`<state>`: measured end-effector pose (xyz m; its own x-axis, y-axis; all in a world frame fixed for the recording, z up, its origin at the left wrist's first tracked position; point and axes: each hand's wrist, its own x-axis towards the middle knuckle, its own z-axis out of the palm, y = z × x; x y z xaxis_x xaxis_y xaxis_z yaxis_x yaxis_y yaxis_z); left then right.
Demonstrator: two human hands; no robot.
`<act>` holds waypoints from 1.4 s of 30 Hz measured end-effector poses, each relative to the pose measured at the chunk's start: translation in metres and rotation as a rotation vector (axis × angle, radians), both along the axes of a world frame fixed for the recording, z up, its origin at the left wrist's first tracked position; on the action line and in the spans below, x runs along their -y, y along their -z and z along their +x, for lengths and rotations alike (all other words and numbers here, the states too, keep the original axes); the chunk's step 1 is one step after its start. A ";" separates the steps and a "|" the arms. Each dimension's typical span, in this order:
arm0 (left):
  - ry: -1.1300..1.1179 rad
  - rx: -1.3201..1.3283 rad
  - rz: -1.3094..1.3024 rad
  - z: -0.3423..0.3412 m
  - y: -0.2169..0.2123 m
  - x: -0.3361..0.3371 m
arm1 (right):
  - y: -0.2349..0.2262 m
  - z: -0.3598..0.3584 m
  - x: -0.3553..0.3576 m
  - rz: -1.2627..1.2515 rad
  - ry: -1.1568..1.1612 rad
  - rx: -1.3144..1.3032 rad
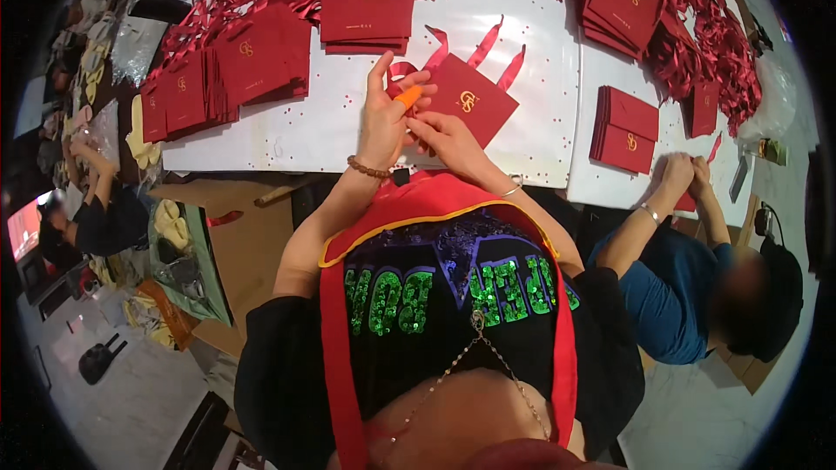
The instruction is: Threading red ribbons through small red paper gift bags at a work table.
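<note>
A dark red paper gift bag (492, 109) with gold print lies tilted on the white table, its red ribbon ends (485, 42) pointing away from me. Beside its left edge, my left hand (383, 126) is raised with an orange cover (407, 98) on one finger. A looped red ribbon (401, 72) passes between its fingers, which are closed on it. My right hand (453, 146) overlaps the bag's near corner. Its thumb and finger pinch together close to the left fingers; what they hold is mostly hidden.
Stacked red bags (366, 4) and standing bags (252, 57) with tangled ribbons line the table's far left. More bags (618, 4) are at far right. A co-worker's hands (684, 176) work near a small bag stack (625, 130). An open cardboard box (252, 252) stands below the table edge.
</note>
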<state>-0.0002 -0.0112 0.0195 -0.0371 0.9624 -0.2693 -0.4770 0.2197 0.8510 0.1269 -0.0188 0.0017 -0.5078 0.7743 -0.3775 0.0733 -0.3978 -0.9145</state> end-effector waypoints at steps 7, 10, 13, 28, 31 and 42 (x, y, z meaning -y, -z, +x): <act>-0.101 -1.590 0.569 -0.027 -0.007 0.013 | -0.008 0.028 -0.001 0.742 -0.274 0.678; 0.473 -0.997 0.529 -0.016 -0.009 0.019 | -0.015 0.027 -0.001 0.787 -0.327 0.659; 0.516 -0.863 0.324 -0.022 -0.001 0.021 | -0.015 0.030 -0.004 0.743 -0.332 0.630; 0.261 -0.809 0.054 -0.048 0.015 0.005 | 0.042 0.054 -0.056 1.009 0.098 0.940; 0.278 -0.844 0.097 -0.030 0.035 -0.004 | 0.047 0.045 -0.052 1.031 0.078 0.873; 0.277 -1.105 0.183 -0.013 0.051 -0.023 | 0.024 0.032 -0.061 0.361 -0.128 0.682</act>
<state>-0.0135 0.0118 -0.0311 0.0531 0.9956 -0.0776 0.5940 0.0310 0.8039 0.1589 0.0423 -0.0218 -0.3479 0.8597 -0.3740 0.6907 -0.0347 -0.7223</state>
